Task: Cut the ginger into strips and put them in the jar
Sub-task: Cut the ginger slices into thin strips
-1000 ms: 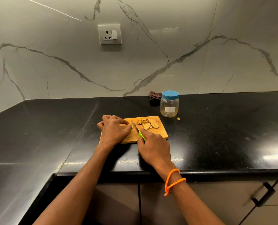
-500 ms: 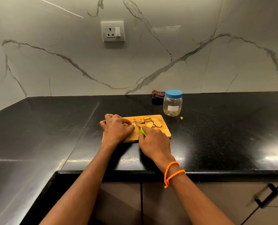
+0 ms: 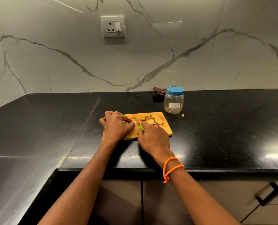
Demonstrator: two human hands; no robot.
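A small wooden cutting board [image 3: 166, 129] lies on the black counter. My left hand [image 3: 117, 125] has its fingers curled on a piece of ginger [image 3: 134, 122] at the board's left; most of the piece is hidden under the fingers. My right hand [image 3: 152, 137] grips a knife with a green handle [image 3: 141, 127], its blade [image 3: 135, 119] set against the ginger. Several cut ginger slices [image 3: 152, 119] lie in a pile at the board's far right. A clear plastic jar [image 3: 174, 102] with a blue lid on it stands behind the board to the right.
A dark folded cloth [image 3: 158, 94] lies against the marble wall left of the jar. A small ginger scrap [image 3: 182, 115] sits on the counter by the jar. A wall socket [image 3: 113, 26] is above. Cabinet doors with a black handle [image 3: 268, 194] are below the counter edge.
The knife has slid forward along the ginger while both hands stay on the board. The camera has shifted slightly.
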